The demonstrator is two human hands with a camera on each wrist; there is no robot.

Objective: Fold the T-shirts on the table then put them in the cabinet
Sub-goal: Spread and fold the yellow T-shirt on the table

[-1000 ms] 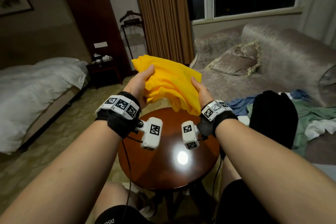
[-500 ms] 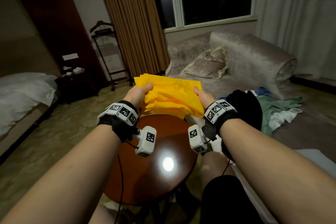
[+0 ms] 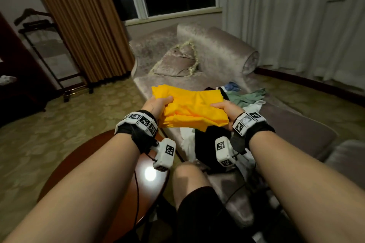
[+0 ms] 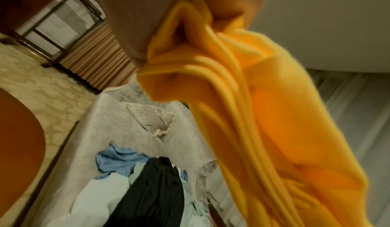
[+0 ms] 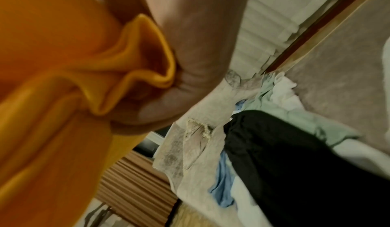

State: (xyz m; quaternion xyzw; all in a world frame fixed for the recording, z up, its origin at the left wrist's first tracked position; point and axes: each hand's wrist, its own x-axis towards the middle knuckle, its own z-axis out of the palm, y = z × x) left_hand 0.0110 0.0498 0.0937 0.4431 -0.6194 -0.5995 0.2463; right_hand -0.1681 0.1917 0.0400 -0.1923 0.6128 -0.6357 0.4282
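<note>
— Hands, from the head view?
— Left hand (image 3: 158,104) and right hand (image 3: 227,109) each grip an end of the folded yellow T-shirt (image 3: 193,108), held in the air above the sofa (image 3: 296,130), beyond the round counter (image 3: 83,156).
— Left wrist view?
— Fingers (image 4: 131,22) clamp bunched yellow folds; dark clothes (image 4: 152,194) lie below.
— Right wrist view?
— Same grasp on its end.

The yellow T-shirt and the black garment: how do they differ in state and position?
The yellow T-shirt is folded into a flat bundle; the black garment lies unfolded in a loose heap. The yellow T-shirt is held in the air, the left hand and the right hand each gripping one side, while the black garment rests on the chaise sofa, touched by no hand. Both are plain cloth of a single colour.
</note>
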